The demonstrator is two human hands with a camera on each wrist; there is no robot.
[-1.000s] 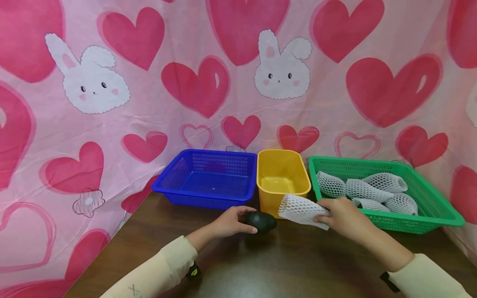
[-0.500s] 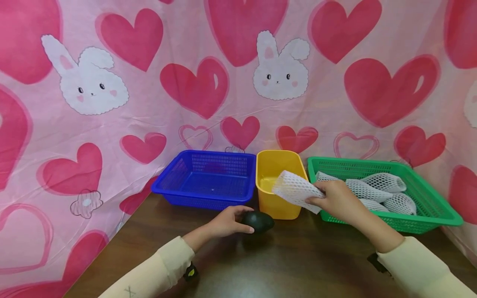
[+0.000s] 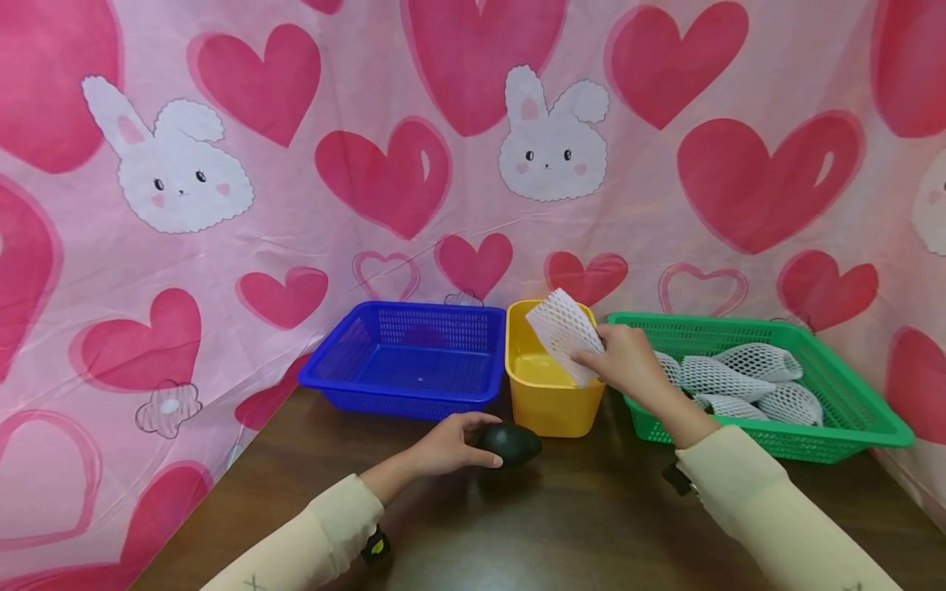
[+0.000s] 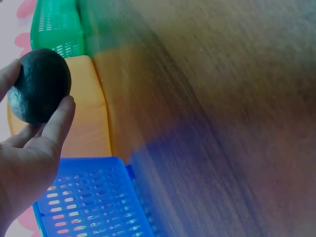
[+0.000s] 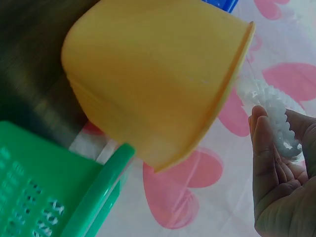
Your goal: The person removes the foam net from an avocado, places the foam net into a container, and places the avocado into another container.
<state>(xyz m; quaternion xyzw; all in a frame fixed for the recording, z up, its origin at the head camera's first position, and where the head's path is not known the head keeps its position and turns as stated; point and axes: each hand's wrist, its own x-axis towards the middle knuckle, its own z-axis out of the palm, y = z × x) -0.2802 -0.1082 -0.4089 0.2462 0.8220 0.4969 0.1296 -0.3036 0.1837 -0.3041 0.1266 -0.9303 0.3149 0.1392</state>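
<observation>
A dark green avocado point(image 3: 510, 444) is held just above the table, or on it, by my left hand point(image 3: 447, 447), thumb on one side and fingers on the other. The left wrist view shows the avocado's point(image 4: 40, 86) bumpy skin between thumb and fingertips. Over the yellow bin point(image 3: 557, 410), my right hand point(image 3: 628, 361) pinches a white foam net sleeve point(image 3: 563, 332) by its lower right end. The sleeve tilts up to the left and looks flattened. In the right wrist view the foam sleeve point(image 5: 276, 118) sits between thumb and fingers, above the bin's rim.
Left of the yellow bin stands a blue basket point(image 3: 414, 402) with nothing visible inside. To its right, a green basket point(image 3: 835, 439) contains several white foam nets point(image 3: 727, 377); their contents are mostly hidden. A pink heart-patterned cloth point(image 3: 443, 189) hangs behind the brown table point(image 3: 562, 525).
My right hand has carried the foam sleeve up and left, from in front of the yellow bin to over it. The left hand with the avocado stays nearly still.
</observation>
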